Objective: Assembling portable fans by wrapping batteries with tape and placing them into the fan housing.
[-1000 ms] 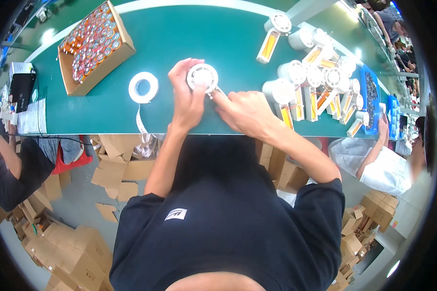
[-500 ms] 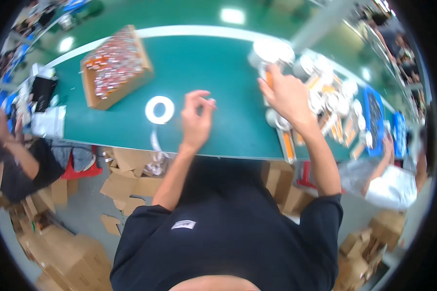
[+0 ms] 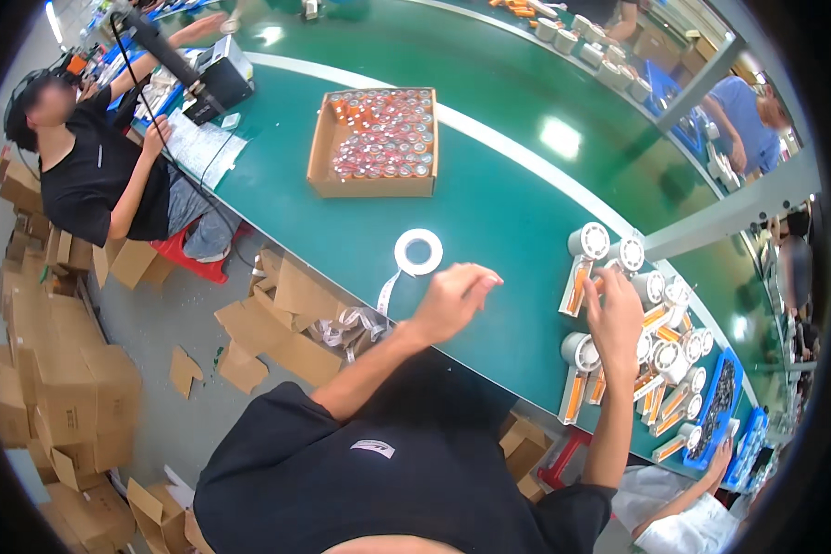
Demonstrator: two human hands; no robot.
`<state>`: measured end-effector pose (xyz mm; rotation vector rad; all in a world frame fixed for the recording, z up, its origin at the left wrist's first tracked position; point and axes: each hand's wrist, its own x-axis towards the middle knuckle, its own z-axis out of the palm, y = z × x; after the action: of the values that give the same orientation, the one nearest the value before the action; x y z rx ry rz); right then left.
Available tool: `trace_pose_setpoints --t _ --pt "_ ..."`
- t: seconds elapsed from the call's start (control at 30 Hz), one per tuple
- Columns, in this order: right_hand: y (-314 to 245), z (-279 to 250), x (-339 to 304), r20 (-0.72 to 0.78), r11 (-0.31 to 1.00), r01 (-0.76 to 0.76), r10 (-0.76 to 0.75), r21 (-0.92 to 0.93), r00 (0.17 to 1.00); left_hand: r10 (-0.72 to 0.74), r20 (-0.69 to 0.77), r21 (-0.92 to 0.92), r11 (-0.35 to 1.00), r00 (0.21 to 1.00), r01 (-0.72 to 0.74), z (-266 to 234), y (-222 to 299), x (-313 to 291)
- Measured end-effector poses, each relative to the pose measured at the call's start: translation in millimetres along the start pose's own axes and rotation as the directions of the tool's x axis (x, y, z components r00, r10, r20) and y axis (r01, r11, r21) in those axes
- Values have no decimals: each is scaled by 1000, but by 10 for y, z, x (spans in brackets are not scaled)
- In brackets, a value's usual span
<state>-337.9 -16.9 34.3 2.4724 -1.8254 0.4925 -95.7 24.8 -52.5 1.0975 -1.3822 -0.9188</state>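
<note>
My left hand [image 3: 457,300] hovers over the green table near its front edge. Its fingertips press against the thumb, and anything between them is too small to make out. Right of it, my right hand [image 3: 616,314] is over a group of white devices with round slotted heads and orange-striped handles. Thumb and forefinger are apart beside the handle of one such device [image 3: 577,284]; whether they touch it I cannot tell. A white roll of label tape [image 3: 418,252] lies flat beyond my left hand, its loose strip [image 3: 388,294] running toward the table edge.
An open cardboard box [image 3: 374,187] of small orange-red round-topped pieces stands farther back. Blue trays [image 3: 716,406] of small dark parts are at the right. A grey metal post [image 3: 729,214] rises behind the devices. Co-workers sit on both sides; cardboard boxes [image 3: 69,369] crowd the floor.
The view has turned to the right, so the table now slants. My right hand has drawn back from the device its finger was on. My left hand's fingers have closed together.
</note>
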Motion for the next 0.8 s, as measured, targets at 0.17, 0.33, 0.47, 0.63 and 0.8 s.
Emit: trace_pose_setpoints --t 0.17,0.33,0.47,0.63,0.8 --pt "-142 -209 -354 -51 952 112 -102 286 993 406 -251 478 841 879 -253 -946 147 541" --pt "-288 -246 -699 -42 901 112 -104 420 994 440 -275 853 522 855 6 -2089 -120 1142" --pt "-302 -272 -836 -86 872 155 -130 464 988 262 -287 945 237 921 227 -2451 -255 1415" --pt "-216 -290 -999 -21 832 77 -79 549 997 221 -123 992 23 968 121 -2511 -283 1586" --pt "-217 -264 -1040 -23 818 46 -40 573 999 304 38 986 -166 952 14 -2492 -175 1733"
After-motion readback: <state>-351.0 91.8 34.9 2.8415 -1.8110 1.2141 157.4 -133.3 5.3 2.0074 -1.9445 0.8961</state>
